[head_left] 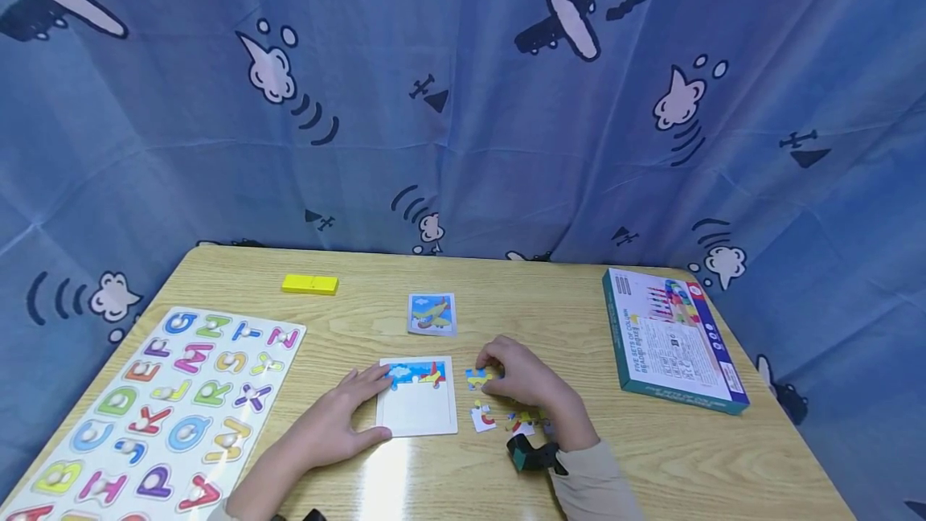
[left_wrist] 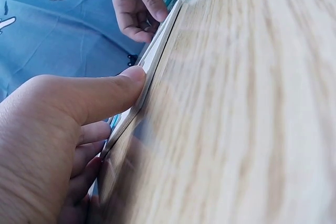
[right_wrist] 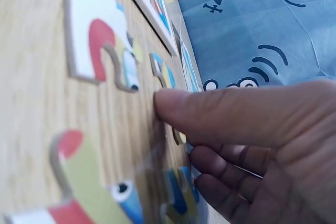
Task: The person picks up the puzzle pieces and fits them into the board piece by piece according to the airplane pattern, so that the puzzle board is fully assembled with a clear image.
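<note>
A white square puzzle board (head_left: 419, 416) lies on the table, its top strip filled with blue, yellow and red pieces. My left hand (head_left: 336, 424) rests at its left side, fingertips on the upper left and thumb (left_wrist: 123, 85) against the near edge. To the board's right, my right hand (head_left: 524, 376) pinches a blue and yellow puzzle piece (head_left: 476, 377) between thumb and index finger, low at the tabletop. Just nearer lies a white piece with a red curve (right_wrist: 86, 30). More loose pieces (head_left: 522, 422) lie partly hidden beside the right wrist.
A picture card (head_left: 432, 315) of a yellow airplane lies beyond the board. A yellow box (head_left: 309, 285) is at the back left. The alphabet board (head_left: 170, 416) covers the left side, and a flat green-edged box (head_left: 673, 340) lies at the right. A blue curtain (head_left: 463, 143) hangs behind.
</note>
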`<state>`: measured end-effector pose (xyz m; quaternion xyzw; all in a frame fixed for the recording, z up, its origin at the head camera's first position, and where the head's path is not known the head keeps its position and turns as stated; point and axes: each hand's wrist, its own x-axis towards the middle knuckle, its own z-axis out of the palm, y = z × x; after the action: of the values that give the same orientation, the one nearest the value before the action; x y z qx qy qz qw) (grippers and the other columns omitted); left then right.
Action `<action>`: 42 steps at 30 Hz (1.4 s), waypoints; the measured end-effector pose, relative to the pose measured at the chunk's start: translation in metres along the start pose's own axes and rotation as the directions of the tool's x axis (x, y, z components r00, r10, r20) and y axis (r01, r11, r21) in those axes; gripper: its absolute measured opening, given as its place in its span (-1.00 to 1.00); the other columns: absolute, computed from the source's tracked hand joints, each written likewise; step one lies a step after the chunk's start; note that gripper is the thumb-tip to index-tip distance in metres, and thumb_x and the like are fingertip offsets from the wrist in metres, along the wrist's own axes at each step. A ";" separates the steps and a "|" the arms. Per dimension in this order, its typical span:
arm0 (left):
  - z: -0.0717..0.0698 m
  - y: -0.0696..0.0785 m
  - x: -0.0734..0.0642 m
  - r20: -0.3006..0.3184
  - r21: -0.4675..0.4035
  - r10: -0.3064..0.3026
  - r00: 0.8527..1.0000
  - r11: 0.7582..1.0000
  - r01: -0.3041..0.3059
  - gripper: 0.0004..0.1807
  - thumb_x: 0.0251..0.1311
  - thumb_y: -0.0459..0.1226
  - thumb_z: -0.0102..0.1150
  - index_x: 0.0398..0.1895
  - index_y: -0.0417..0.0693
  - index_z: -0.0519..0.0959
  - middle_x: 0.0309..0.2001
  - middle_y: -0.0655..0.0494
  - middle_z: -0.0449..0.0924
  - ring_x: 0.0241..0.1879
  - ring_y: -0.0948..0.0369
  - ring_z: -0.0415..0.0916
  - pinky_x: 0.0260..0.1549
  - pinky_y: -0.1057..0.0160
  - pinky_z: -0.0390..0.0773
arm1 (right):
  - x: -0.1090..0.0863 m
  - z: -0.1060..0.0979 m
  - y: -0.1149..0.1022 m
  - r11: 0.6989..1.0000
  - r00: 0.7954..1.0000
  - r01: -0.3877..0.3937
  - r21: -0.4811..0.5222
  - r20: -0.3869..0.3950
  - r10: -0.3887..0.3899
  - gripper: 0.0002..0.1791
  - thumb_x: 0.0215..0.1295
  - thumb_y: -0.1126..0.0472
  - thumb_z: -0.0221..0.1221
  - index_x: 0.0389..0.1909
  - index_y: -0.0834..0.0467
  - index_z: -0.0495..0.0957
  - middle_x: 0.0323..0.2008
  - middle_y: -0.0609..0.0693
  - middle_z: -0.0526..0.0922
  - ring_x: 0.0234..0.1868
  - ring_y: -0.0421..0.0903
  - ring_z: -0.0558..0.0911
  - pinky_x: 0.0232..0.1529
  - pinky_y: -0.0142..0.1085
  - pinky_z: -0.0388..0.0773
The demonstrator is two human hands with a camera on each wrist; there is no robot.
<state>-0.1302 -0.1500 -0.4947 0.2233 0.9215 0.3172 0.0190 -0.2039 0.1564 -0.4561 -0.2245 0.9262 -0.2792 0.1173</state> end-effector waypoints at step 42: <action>-0.002 0.001 0.001 0.012 0.002 -0.004 1.000 1.000 0.004 -0.13 0.04 0.21 0.21 0.37 0.01 0.30 0.42 0.16 0.20 0.43 0.07 0.09 0.39 -0.07 0.14 | 0.024 0.059 -0.084 0.978 0.978 0.204 -0.052 -0.026 -0.206 -0.80 0.12 0.24 0.31 -0.21 0.16 0.62 -0.41 -0.13 0.47 -0.41 -0.32 0.38 -0.40 -0.58 0.40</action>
<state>-0.1306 -0.1499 -0.4921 0.2234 0.9222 0.3147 0.0247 -0.1746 0.0550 -0.4589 -0.3171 0.9065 -0.2703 0.0677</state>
